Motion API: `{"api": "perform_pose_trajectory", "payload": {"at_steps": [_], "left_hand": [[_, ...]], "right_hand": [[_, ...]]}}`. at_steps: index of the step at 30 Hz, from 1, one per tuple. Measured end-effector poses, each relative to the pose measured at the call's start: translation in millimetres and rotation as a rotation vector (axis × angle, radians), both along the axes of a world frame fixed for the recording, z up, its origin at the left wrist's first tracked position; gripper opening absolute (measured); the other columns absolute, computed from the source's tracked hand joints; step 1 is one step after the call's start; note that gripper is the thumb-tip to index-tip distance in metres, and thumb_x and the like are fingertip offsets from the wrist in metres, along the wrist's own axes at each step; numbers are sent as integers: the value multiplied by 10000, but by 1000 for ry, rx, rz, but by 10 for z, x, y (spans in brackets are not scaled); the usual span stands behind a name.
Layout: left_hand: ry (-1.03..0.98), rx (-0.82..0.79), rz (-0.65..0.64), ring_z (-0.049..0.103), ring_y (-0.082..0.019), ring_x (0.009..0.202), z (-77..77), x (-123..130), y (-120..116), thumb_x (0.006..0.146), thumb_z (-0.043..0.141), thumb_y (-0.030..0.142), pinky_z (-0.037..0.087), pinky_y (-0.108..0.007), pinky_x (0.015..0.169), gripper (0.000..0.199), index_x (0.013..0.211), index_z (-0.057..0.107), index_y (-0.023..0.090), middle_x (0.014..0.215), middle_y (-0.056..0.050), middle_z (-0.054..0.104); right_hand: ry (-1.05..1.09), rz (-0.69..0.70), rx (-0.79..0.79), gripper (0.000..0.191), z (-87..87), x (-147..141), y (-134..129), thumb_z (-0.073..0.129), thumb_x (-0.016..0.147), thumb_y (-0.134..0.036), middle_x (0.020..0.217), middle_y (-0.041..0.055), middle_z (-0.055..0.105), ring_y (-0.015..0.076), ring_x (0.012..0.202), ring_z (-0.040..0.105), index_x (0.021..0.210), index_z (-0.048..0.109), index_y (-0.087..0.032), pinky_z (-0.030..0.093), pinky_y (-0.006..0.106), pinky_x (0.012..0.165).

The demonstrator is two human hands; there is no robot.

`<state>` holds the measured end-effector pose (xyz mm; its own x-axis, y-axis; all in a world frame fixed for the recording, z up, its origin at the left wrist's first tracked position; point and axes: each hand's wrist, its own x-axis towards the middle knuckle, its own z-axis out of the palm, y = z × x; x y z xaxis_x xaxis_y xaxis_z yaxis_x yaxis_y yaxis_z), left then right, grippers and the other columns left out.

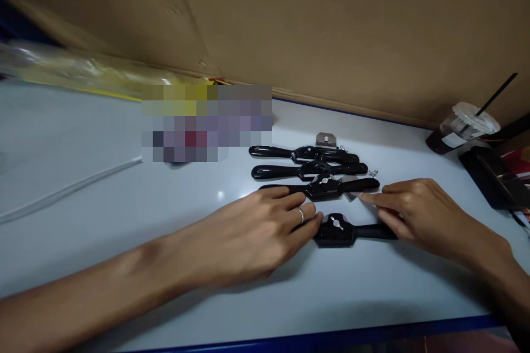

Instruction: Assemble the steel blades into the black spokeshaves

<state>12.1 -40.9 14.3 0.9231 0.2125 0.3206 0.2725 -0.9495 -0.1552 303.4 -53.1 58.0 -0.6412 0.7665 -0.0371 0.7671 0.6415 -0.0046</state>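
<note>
Several black spokeshaves lie in a stack of rows on the table. My left hand [265,226], with a ring on one finger, rests palm down over the left handle of the nearest spokeshave [334,231]. Its fingers curl at that handle, and its thumb is hidden. Its far fingers cover part of the handle of the spokeshave behind [323,186]. My right hand [418,212] reaches in from the right, index finger stretched to a small metal blade [351,196]. The thumb is apart from that fingertip, near the nearest spokeshave's right handle. Farther back lie another spokeshave [310,169] and the rearmost spokeshave [304,153].
A slotted metal blade [326,140] lies behind the rearmost spokeshave. At right stand a lidded plastic cup [455,129] with a straw and a dark box-like object [494,176]. A white cable [74,190] and yellow plastic wrapping [99,77] lie left, beside a blurred-out patch.
</note>
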Motion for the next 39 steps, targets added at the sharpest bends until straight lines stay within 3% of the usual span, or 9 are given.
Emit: {"api": "perform_pose_trajectory", "payload": {"at_steps": [4, 8, 13, 18, 21, 26, 31, 39], "left_hand": [[4, -16, 12, 669, -238, 797, -8, -13, 13, 956, 581, 151, 556, -383, 665, 223, 1142, 685, 86, 915, -82, 730], [4, -20, 7, 657, -232, 785, -3, -7, 0, 954, 588, 150, 546, -378, 662, 231, 1153, 679, 76, 894, -73, 720], [-8, -14, 5, 642, -224, 757, -2, 9, -27, 954, 592, 146, 524, -368, 650, 198, 1114, 683, 74, 873, -71, 713], [-9, -33, 10, 640, -225, 754, -11, 17, -29, 959, 592, 150, 519, -372, 646, 194, 1119, 679, 83, 866, -62, 702], [-9, -26, 10, 640, -224, 751, -7, 14, -21, 961, 580, 149, 518, -371, 644, 201, 1124, 677, 81, 861, -66, 700], [-2, -8, 22, 644, -212, 761, -2, 8, -16, 976, 550, 159, 525, -354, 657, 191, 1105, 679, 105, 870, -72, 710], [-4, -52, 26, 628, -212, 735, 2, 19, -20, 965, 553, 151, 506, -355, 629, 148, 1052, 670, 127, 837, -54, 682], [-47, -29, 98, 564, -210, 675, 14, 9, 14, 960, 517, 132, 451, -361, 603, 178, 806, 579, 193, 744, -23, 608]], "right_hand": [[0, -38, 23, 284, 33, 24, 12, 509, 906, -154, 696, 24, 725, 151, 556, 604, 842, 778, -217, 331, 302, 573], [77, -45, 22, 341, -31, -9, 22, 480, 906, -136, 783, 22, 778, 154, 597, 642, 1028, 786, -223, 378, 289, 584], [81, -34, 39, 457, -139, -36, 28, 482, 891, -112, 740, -3, 772, 150, 555, 625, 1261, 718, -240, 366, 279, 568], [30, -58, 8, 296, -55, 20, 62, 484, 918, -157, 834, 26, 769, 159, 626, 642, 1010, 757, -225, 355, 293, 589], [-102, -156, 33, 250, 29, 43, 72, 493, 956, -240, 859, 51, 738, 173, 625, 625, 871, 727, -211, 313, 304, 570], [-227, -337, 80, 340, 24, -18, 42, 594, 972, -523, 821, 61, 729, 201, 610, 619, 904, 654, -195, 252, 304, 543], [-74, -300, -57, 108, 22, -21, 35, 639, 921, -271, 947, 49, 724, 216, 765, 670, 1003, 614, -205, 374, 305, 623], [125, -364, -185, 206, 12, 154, 81, 666, 865, -244, 922, 15, 689, 203, 815, 649, 1050, 576, -231, 421, 305, 691]]}}
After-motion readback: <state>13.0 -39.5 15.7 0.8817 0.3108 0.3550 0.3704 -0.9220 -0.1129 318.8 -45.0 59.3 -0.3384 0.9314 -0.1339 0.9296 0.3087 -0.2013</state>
